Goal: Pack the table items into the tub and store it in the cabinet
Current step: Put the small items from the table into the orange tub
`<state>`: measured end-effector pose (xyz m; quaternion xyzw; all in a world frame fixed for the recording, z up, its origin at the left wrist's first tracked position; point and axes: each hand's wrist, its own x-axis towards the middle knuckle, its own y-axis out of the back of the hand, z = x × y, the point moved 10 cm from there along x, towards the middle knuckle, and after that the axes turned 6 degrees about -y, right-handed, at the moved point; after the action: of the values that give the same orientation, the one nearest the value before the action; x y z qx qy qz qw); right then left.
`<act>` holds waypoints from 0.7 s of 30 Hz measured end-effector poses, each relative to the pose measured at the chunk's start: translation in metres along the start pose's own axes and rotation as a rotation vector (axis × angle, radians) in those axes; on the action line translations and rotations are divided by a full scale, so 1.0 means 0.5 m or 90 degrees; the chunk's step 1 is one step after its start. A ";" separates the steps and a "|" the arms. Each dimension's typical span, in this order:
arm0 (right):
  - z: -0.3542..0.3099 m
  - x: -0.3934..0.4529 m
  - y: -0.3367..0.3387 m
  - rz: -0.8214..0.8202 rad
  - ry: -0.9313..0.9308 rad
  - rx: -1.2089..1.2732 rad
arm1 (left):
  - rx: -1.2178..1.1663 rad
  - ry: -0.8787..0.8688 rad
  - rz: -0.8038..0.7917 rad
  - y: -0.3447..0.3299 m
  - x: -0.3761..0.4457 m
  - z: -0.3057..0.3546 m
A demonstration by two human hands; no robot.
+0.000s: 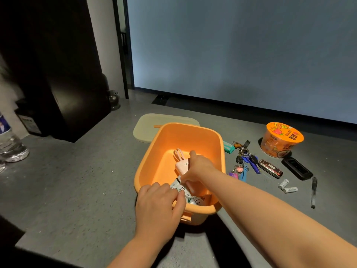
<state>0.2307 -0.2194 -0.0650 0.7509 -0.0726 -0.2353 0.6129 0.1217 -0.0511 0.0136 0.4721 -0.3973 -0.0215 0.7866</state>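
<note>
Reaching into the orange tub (195,136), the right hand (201,166) is closed around a pale pink power bank (182,167) with a looped cord at its far end, holding it just above the tub's floor, near the middle. The left hand (157,206) rests over the tub's near rim, its fingers curled and pinching the edge of a white printed packet (180,187) that lies against the near wall inside the tub. The two hands are close together, the right one just beyond the left, and both sit within the tub's near half. Another small packet with green and white print (197,200) lies in the tub's near right corner, beside the first.

Behind the tub, touching its far rim, a beige lid (146,128) lies flat on the grey table (77,180). To the right of the tub, just beside its wall, a green pack (229,147) lies on the table, and next to that a bunch of keys (244,161) with blue tags and charms. Further right of the tub are a dark red oblong case (270,168), a black remote-like device (296,168), two small white rolls (287,187) and a dark pen (314,191). An orange instant noodle bowl (281,140) stands upright at the far right, well apart from the tub. Far to the left of the tub, a clear water bottle (9,144) stands at the table's edge.
</note>
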 end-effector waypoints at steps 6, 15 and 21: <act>0.010 0.001 -0.027 -0.054 -0.027 0.012 | 0.011 0.000 -0.015 -0.007 -0.001 -0.003; 0.027 -0.009 -0.043 -0.105 -0.052 -0.066 | 0.013 -0.005 -0.025 -0.010 0.002 0.001; 0.020 -0.025 -0.055 -0.132 -0.050 -0.120 | 0.018 -0.016 -0.013 -0.003 0.003 0.004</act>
<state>0.2103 -0.2168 -0.0894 0.6836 0.0041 -0.3322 0.6499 0.1220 -0.0540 0.0142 0.4867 -0.4026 -0.0296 0.7747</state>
